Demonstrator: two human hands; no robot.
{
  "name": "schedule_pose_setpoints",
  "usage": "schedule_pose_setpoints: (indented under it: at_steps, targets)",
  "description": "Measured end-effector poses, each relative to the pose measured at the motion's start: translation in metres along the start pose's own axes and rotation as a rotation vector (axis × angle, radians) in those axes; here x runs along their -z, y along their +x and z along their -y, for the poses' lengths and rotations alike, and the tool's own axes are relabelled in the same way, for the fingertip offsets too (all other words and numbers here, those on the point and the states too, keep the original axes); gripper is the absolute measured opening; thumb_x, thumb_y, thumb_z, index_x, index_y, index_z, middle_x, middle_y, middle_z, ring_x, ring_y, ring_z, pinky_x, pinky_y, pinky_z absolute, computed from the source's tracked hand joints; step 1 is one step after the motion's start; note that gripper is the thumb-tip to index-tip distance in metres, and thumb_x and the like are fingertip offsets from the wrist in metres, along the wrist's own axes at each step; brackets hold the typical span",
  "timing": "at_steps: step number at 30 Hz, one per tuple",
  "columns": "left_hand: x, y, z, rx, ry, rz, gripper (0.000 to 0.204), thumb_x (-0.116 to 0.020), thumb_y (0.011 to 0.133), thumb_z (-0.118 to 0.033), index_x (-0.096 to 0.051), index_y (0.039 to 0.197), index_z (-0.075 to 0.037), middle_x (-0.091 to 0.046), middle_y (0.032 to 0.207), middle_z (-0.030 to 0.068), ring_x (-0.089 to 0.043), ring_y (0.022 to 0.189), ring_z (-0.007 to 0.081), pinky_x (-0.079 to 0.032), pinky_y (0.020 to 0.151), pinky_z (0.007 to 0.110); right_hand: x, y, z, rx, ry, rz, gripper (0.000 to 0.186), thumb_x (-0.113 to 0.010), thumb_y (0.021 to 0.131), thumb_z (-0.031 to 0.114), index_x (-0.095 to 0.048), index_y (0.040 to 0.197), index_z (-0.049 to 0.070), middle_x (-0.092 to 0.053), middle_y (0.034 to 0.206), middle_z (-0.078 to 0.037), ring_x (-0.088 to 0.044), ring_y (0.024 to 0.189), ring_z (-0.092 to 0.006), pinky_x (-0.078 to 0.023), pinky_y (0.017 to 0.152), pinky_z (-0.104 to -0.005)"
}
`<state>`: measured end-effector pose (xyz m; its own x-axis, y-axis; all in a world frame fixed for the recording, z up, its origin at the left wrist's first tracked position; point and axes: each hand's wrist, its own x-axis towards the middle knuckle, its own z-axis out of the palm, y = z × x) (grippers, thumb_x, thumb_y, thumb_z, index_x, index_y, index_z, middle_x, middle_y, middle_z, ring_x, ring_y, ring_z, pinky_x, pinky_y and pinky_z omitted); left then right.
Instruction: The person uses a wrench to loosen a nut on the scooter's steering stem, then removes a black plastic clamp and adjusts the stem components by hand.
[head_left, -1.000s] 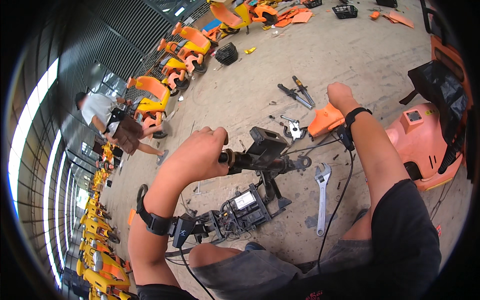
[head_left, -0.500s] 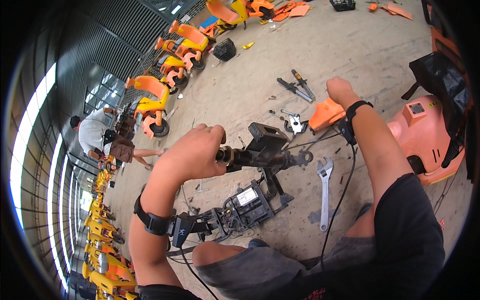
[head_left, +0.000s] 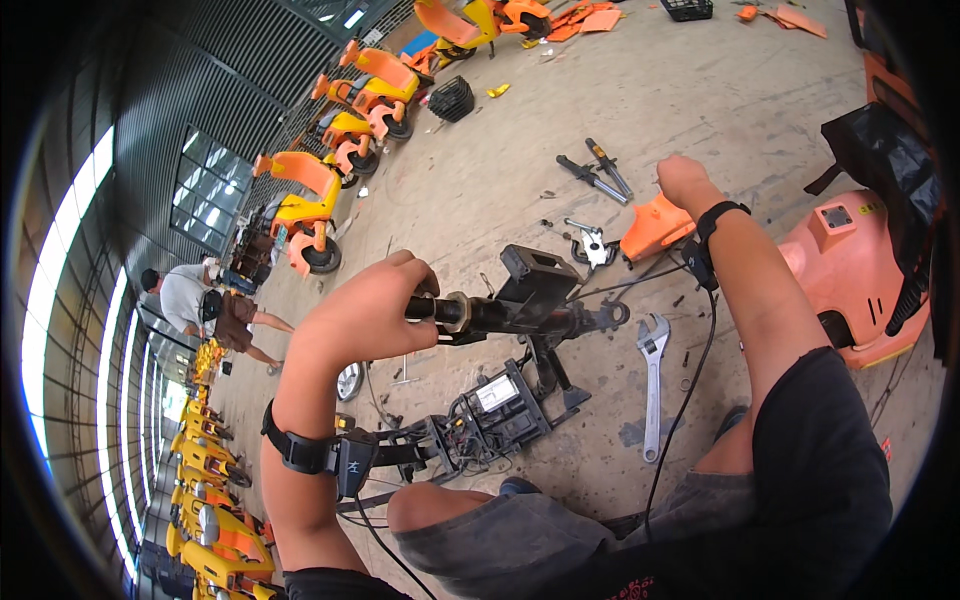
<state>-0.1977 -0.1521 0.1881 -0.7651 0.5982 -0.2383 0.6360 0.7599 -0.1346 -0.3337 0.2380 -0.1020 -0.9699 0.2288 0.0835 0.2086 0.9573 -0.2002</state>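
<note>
My left hand (head_left: 370, 305) is closed around the left end of a black metal tube (head_left: 490, 318). A ring nut (head_left: 458, 312) sits on the tube just beyond my fingertips. The tube belongs to a stripped scooter frame (head_left: 500, 410), with a boxy black bracket (head_left: 535, 275) on it and wiring lower down. My right hand (head_left: 684, 180) is closed in a fist above an orange plastic part (head_left: 655, 228); whatever it may hold is hidden. An adjustable wrench (head_left: 652, 390) lies on the floor right of the frame.
Two shock absorbers (head_left: 595, 172) and a small metal bracket (head_left: 596, 247) lie on the concrete ahead. A large orange body panel (head_left: 840, 270) stands at right. Orange and yellow scooters (head_left: 300, 205) line the left side, where another person (head_left: 195, 305) bends over. Cables run from my wrist straps.
My left hand has slid a little left along the tube, so the ring nut now shows clear of my fingers. The other person has bent lower. My right hand has barely moved.
</note>
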Motion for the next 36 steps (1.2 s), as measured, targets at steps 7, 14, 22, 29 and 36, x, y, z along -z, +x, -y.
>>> schedule_pose_setpoints:
  at_steps: [7,14,22,29,36]
  targets:
    - [-0.007,-0.011,0.002,-0.003,-0.076,-0.092,0.035,-0.071,0.075,-0.013,-0.066,0.106,0.001,-0.068,0.098,0.0194,-0.068,0.093,0.0329,-0.054,0.084,0.039,0.01,-0.006,0.009,-0.025,-0.046,0.059,0.022,-0.061,0.091,0.007,-0.073,0.109,0.009,-0.07,0.117,-0.013,-0.067,0.11,-0.0301,-0.058,0.088,-0.0405]
    - [-0.011,-0.023,-0.001,-0.059,-0.061,-0.231,0.035,-0.069,0.079,-0.014,-0.067,0.11,0.003,-0.07,0.092,0.0225,-0.068,0.086,0.0396,-0.055,0.078,0.043,0.006,-0.002,0.004,-0.039,-0.061,0.021,0.022,-0.06,0.09,0.005,-0.073,0.107,0.008,-0.071,0.114,-0.013,-0.069,0.107,-0.0305,-0.058,0.086,-0.0409]
    - [-0.02,-0.027,-0.005,0.013,-0.052,-0.223,0.042,-0.078,0.079,-0.014,-0.066,0.116,0.0,-0.07,0.097,0.0189,-0.07,0.092,0.0346,-0.054,0.082,0.04,0.002,-0.001,0.0,-0.035,-0.051,-0.002,0.021,-0.06,0.09,0.005,-0.073,0.106,0.008,-0.071,0.113,-0.014,-0.069,0.107,-0.0306,-0.058,0.086,-0.0411]
    - [-0.016,-0.026,0.004,0.0,-0.075,-0.25,0.058,-0.079,0.076,-0.007,-0.059,0.13,-0.002,-0.073,0.101,0.0144,-0.071,0.094,0.0299,-0.054,0.086,0.037,0.002,0.0,-0.004,-0.039,-0.055,0.004,0.02,-0.061,0.091,0.006,-0.073,0.106,0.008,-0.071,0.113,-0.013,-0.068,0.107,-0.0298,-0.058,0.085,-0.0409]
    - [-0.006,-0.049,0.013,-0.018,-0.138,-0.41,0.078,-0.078,0.075,-0.001,-0.045,0.146,-0.006,-0.074,0.106,0.0118,-0.072,0.101,0.0261,-0.053,0.094,0.036,0.0,-0.001,-0.002,-0.024,-0.058,-0.009,0.02,-0.061,0.091,0.007,-0.073,0.106,0.009,-0.071,0.112,-0.013,-0.068,0.107,-0.0299,-0.058,0.085,-0.0408]
